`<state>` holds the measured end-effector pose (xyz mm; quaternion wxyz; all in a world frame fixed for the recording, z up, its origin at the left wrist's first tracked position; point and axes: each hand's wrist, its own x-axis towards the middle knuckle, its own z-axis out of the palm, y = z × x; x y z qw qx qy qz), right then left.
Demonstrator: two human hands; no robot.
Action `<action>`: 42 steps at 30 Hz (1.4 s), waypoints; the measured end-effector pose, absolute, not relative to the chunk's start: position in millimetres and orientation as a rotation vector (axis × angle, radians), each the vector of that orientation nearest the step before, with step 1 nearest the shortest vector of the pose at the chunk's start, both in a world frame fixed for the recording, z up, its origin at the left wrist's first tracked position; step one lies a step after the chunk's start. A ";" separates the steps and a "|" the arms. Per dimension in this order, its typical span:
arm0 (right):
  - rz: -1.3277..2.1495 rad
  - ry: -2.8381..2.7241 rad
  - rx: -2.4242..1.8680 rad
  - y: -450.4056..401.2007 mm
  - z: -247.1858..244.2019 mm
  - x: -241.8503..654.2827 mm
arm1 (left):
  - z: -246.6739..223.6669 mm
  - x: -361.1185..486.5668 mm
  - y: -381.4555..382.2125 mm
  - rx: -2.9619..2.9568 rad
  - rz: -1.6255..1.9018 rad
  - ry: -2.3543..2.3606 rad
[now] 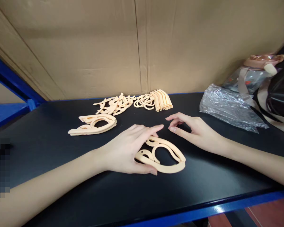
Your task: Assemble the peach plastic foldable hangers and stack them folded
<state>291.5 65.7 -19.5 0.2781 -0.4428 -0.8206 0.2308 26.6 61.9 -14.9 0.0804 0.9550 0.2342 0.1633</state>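
A cream plastic folding clothes hanger (172, 169) lies folded on the black tabletop in front of me. My left hand (130, 149) is over its left end, with the thumb along the near edge and the fingers at the far edge, gripping it. Part of the hanger is hidden under that palm. Just beyond and to the right, my right hand (191, 129) hovers with bent fingers, thumb and fingertips apart and nothing visible between them. To the left lies a small stack of similar folded hangers (105, 127).
Along the back lie a pile of loose hanger arms (115, 104), several curved hook pieces (145, 101) and a neat row of arm pieces (162, 100). Crumpled clear plastic (227, 105), a strapped clear bottle (251, 78) and a black bag (282, 91) occupy the right. Cardboard (97, 47) stands behind.
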 end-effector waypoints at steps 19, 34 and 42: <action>1.339 -1.947 -1.130 61.3 -10.8 284.4 | -11.3 29.3 55.8 3.366 0.808 0.935; 1.361 -2.005 -1.005 61.8 -11.5 287.1 | 5.7 31.0 47.5 3.447 0.532 0.963; 1.308 -1.938 -0.988 71.2 -14.9 292.5 | 64.3 -29.1 80.7 3.288 0.352 1.436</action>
